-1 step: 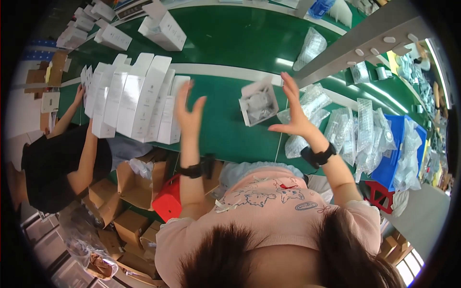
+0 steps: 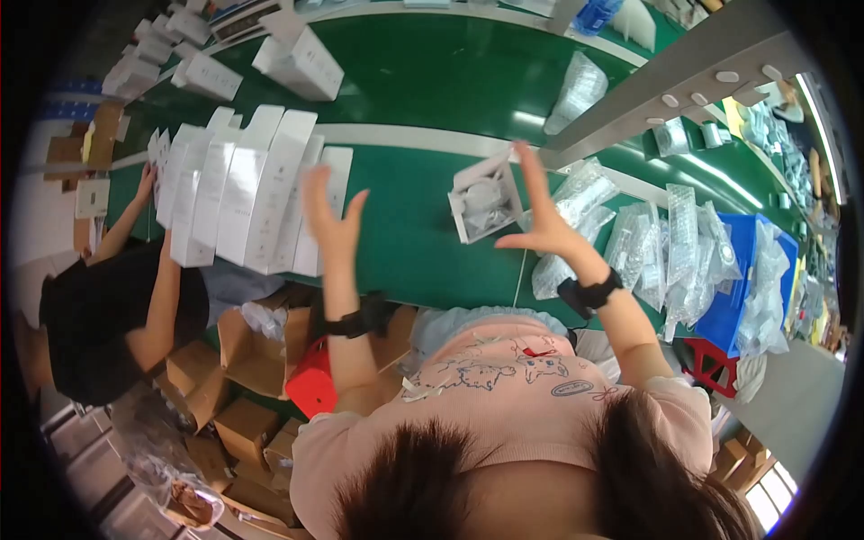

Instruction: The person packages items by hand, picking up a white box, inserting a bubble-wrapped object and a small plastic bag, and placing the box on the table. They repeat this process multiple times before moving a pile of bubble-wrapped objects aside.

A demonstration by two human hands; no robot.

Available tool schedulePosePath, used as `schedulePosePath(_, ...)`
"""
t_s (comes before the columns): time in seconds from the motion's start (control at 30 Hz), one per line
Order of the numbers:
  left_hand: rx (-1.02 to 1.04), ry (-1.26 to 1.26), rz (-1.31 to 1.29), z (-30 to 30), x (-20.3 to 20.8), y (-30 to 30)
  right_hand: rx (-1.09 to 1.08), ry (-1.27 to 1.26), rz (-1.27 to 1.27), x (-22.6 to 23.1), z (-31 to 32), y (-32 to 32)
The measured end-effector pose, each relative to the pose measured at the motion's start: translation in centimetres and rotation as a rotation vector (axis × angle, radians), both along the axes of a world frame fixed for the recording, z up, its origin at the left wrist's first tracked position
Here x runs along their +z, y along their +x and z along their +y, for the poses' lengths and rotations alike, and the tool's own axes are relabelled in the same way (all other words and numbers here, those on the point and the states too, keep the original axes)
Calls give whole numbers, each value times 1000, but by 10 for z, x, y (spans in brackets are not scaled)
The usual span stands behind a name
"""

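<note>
An open white carton (image 2: 464, 230) stands on the green bench before me, with something whitish in clear wrapping inside it; its kind is hard to make out. My right hand (image 2: 547, 220) is at the carton's right side, thumb and fingers spread, apparently gripping nothing. Farther left, my left hand (image 2: 335, 220) is held up with thumb and fingers apart. It is nearest the right end of a row of white boxes (image 2: 243, 193) with raised flaps, overlapping the last box in view; whether it touches that box I cannot tell.
Bubble-wrapped packs (image 2: 636, 238) lie to the right, by a blue bin (image 2: 725, 310). A grey metal post (image 2: 657, 90) crosses at upper right. On the left, a co-worker's hand (image 2: 148, 180) touches the box row's far end. Cardboard boxes (image 2: 247, 427) stand below the bench.
My left hand has moved left, toward the row of white boxes. The right hand has shifted slightly left, closer to the open carton. Both hands remain open.
</note>
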State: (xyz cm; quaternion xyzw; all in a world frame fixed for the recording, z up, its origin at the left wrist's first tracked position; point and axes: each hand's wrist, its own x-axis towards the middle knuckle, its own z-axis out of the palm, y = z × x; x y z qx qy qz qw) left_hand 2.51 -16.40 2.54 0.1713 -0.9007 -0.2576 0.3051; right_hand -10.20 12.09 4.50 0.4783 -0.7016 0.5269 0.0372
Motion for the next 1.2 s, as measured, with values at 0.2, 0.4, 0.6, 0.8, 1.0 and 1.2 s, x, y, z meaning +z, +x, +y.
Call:
schedulePosePath(0.2,-43,-449,-815,-48,-38,38,148,64,-676,-30,-55,-18)
schedulePosePath(0.4,-123,-340,-772,60,-24,35,-201,-230,-532,-21,-151,-103)
schedulePosePath(0.6,-498,78,-698,144,-17,-8,-379,-49,-232,-56,-139,-146)
schedulePosePath(0.8,-334,451,-525,91,-55,-25,575,860,-564,33,32,-82)
schedulePosePath(1.0,-274,1155,-466,101,-75,-39,-447,97,-1132,-52,144,-183)
schedulePosePath(1.2,-274,1173,-595,105,-67,-40,-616,856,-923,-61,-25,-279)
